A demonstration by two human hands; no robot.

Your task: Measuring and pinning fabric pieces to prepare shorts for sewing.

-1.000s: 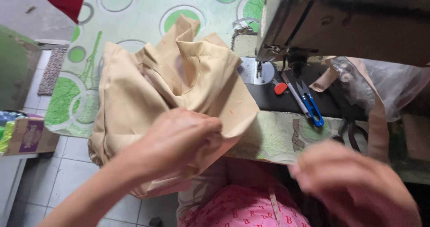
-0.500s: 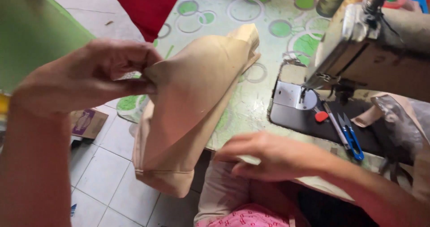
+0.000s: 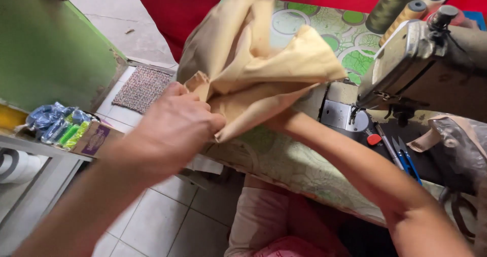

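Fabric (image 3: 264, 69), a tan bundle of folded cloth, was up in the air over the near edge of the sewing table (image 3: 299, 165) when I looked, lifted clear of the patterned green cover. Starting at the far left, I saw a green panel (image 3: 45, 49) standing by the floor, and below it a shelf edge with small packets in blue and bright green wrappers (image 3: 56, 125) beside a cardboard box (image 3: 94, 138). A woven mat (image 3: 142, 87) lay on the tiled floor just past that. Then came my left hand (image 3: 175, 130), fingers curled tight and pinched on the lower left corner of the cloth, knuckles toward the camera. Moving on, the cloth billowed up and to the right, with a fold jutting out toward the machine. My right forearm ran up under the bundle from the lower right; the right hand itself was buried inside the cloth, so I could not tell whether it was gripping or spread. Further right, the sewing machine (image 3: 421, 59) stood on the table with its metal needle plate (image 3: 340, 117) just beside the cloth. Thread cones (image 3: 401, 8) stood behind the machine. At the far right, blue-handled snips (image 3: 406, 160) lay on the dark bed, near a strip of tan webbing (image 3: 431, 135).
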